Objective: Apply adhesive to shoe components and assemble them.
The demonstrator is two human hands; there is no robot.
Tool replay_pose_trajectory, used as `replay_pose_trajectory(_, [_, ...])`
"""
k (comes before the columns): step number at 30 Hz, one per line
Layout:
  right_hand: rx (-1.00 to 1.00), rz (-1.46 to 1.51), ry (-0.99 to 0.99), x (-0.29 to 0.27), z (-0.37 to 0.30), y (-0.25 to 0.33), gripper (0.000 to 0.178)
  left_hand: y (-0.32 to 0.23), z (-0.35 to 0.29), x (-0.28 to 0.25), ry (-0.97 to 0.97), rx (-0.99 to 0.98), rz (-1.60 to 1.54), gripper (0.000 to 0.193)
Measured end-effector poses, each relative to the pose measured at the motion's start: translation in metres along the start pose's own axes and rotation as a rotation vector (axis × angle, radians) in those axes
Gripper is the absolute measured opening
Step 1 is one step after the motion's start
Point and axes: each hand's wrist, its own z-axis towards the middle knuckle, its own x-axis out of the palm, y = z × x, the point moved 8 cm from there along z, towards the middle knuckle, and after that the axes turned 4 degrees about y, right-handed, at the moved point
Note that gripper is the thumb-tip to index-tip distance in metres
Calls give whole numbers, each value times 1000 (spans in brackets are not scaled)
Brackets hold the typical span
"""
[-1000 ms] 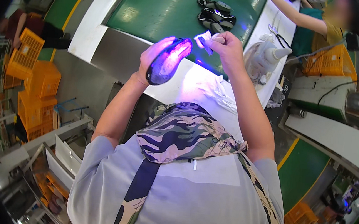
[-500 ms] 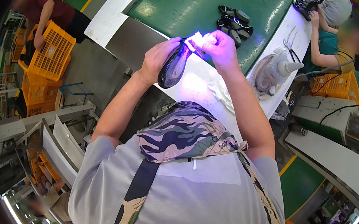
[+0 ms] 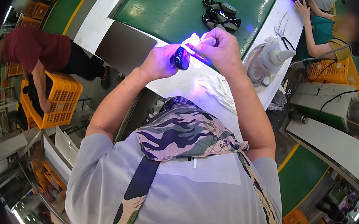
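My left hand (image 3: 160, 63) is closed around a glossy black shoe (image 3: 181, 59), tilted so that mostly one rounded end shows. Close beside it, the bent fingers of my right hand (image 3: 222, 50) are pinched together at the shoe's far side; what lies between them is too small to make out. A glaring white, violet-lit patch (image 3: 191, 41) sits between the two hands, too bright to tell what it is. Beyond them, several black and grey shoes (image 3: 221, 16) lie bunched on the green belt (image 3: 164, 5).
A white squeeze bottle (image 3: 272, 56) stands on the white ledge (image 3: 251, 63) at right, near a crumpled white cloth (image 3: 219, 91) and a black-handled tool (image 3: 284, 39). At left a person in maroon (image 3: 37, 51) holds a yellow crate (image 3: 63, 102). Another person (image 3: 323, 37) works at far right.
My left hand has turned the shoe, so its long side no longer shows. My right hand stays close to it. The person in maroon has moved nearer with the crate.
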Motion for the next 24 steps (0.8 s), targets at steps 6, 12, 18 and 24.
replay_pose_trajectory(6, [-38,14,-45,-21,5,-8,21,12,4,33,344,-80,-270,51])
replay_pose_trajectory(12, [-135,-22,-68,-31,11,-11,21,32,-1,65,597,-288,-726,65])
replay_pose_trajectory(18, [-136,-64,-36,-35,13,-26,21,30,0,69,559,-401,-1137,52])
replay_pose_trajectory(24, [-21,-73,98,-28,10,-44,24,36,0,77,490,-472,-1318,46])
